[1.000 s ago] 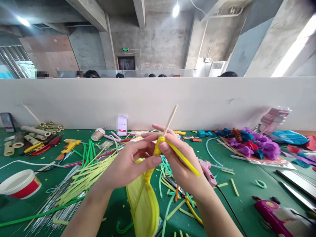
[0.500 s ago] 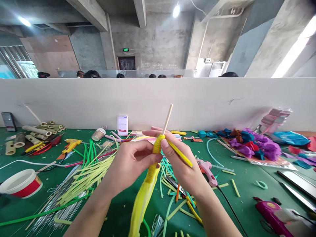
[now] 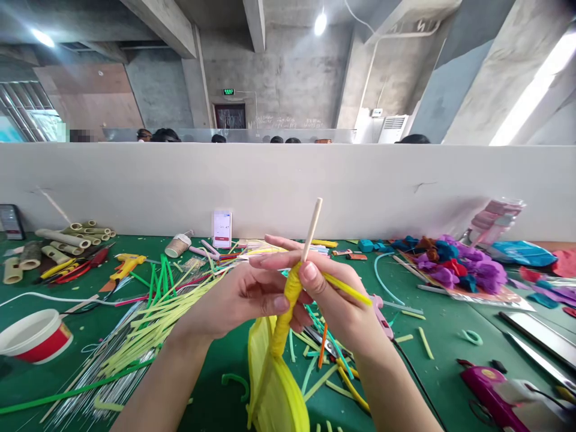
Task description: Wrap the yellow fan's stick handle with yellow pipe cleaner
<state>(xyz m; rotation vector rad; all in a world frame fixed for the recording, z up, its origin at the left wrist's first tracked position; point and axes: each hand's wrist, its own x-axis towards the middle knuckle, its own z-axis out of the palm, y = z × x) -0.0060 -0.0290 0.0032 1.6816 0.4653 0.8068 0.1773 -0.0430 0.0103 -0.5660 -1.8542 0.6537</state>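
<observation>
Both hands meet over the middle of the green table. My left hand is closed round a thin wooden stick that is wrapped in yellow pipe cleaner. A yellow mesh petal hangs from the stick's lower end. My right hand pinches the yellow pipe cleaner against the stick with thumb and fingers. The loose tail of the pipe cleaner sticks out to the right. The bare top of the stick points up and away from me.
Loose pipe cleaners and wires litter the table at left, by a yellow glue gun, a red-and-white tub and cardboard tubes. A pink glue gun and purple flowers lie right. A white partition stands behind, with a phone.
Both hands have dropped slightly and turned the stick; its top now leans more to the right. The yellow petal swung from edge-on back to broad-on.
</observation>
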